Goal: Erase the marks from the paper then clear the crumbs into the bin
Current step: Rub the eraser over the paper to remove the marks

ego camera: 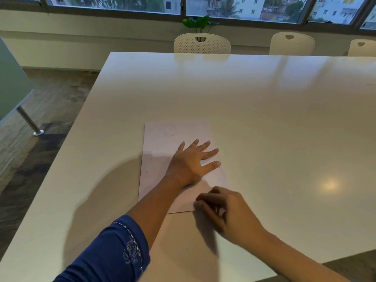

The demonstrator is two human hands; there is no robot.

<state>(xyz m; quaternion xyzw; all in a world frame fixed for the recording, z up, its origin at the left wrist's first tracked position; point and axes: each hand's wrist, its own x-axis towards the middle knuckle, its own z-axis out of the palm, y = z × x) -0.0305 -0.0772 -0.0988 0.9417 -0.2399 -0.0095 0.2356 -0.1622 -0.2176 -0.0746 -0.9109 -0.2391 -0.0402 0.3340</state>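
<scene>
A white sheet of paper (160, 143) lies on the white table (264, 119), dotted with small dark eraser crumbs (151, 164) near its far edge and left side. My left hand (193, 161) lies flat on the sheet with fingers spread, pressing it down. My right hand (221, 208) is at the paper's near right corner, blurred, fingers curled as if pinching something small. Whatever it holds is hidden by the fingers. No bin is in view.
Three white perforated chairs (202, 44) stand along the table's far side, with a green plant (200, 23) behind under the windows. The table's left edge drops to the floor, where a metal post (30, 122) stands.
</scene>
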